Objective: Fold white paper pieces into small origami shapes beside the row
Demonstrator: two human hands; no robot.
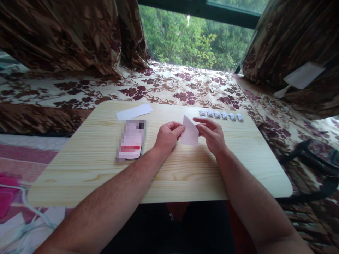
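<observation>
A small white piece of paper (189, 133), folded to a slanted point at its top, is held upright just above the table. My left hand (169, 135) pinches its left edge between thumb and forefinger. At the right edge is my right hand (212, 134), its thumb and curled fingers against the paper while the forefinger stretches out behind the top. Part of those curled fingertips is hidden. Beyond my right hand, several small folded white paper pieces (217, 114) stand in a row. Left of my left hand lies a phone (131, 141), partly pixelated.
Flat white paper strips (134, 112) lie at the back left of the wooden table (180, 174). A floral cloth (185, 84) covers the ledge below the window. A black chair-like object (315, 158) is at the right, and a white cable (29, 204) hangs at the left.
</observation>
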